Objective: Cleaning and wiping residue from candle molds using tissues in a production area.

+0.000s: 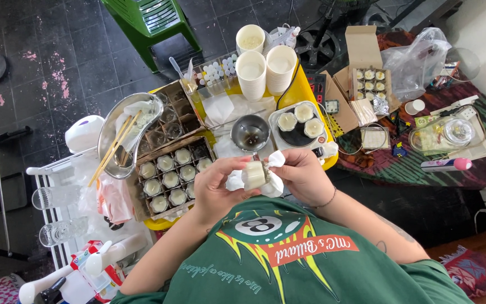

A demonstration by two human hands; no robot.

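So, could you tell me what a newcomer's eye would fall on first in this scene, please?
First, the two hands at the centre: the left hand holds a small glass candle while the right hand presses a white tissue against it. Just left of them sits a divided cardboard box of candles, on a yellow table. Behind, at the table's far edge, rise stacks of white paper cups.

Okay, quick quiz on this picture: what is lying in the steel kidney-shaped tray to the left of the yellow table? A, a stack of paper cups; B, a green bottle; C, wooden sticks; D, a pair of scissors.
C: thin wooden sticks lie slanted across the steel tray; the paper cups stand apart, at the far side of the table.
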